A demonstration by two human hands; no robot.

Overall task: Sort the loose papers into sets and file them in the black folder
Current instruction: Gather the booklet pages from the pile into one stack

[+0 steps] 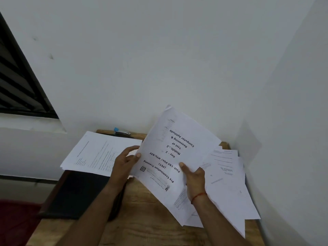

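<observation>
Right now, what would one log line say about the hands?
left hand: pinches cover sheet edge | right hand: grips same sheet | black folder: partly under paper stack | loose papers: at right

Both arms are bare and come up from the bottom edge, angling towards each other. The left forearm (92, 208) rises from lower left, the wrist straight. The left grip (126, 162) is turned palm-inward and pinches the left edge of a printed sheet (170, 144), with the thumb tip on the front face and the fingers reaching along behind it. The right forearm (221, 226) rises from lower right, with a red thread (198, 196) tied round the wrist. The right grip (195, 176) holds the same sheet lower down, its thumb pressed flat on the front. Its fingers are hidden behind the paper.
</observation>
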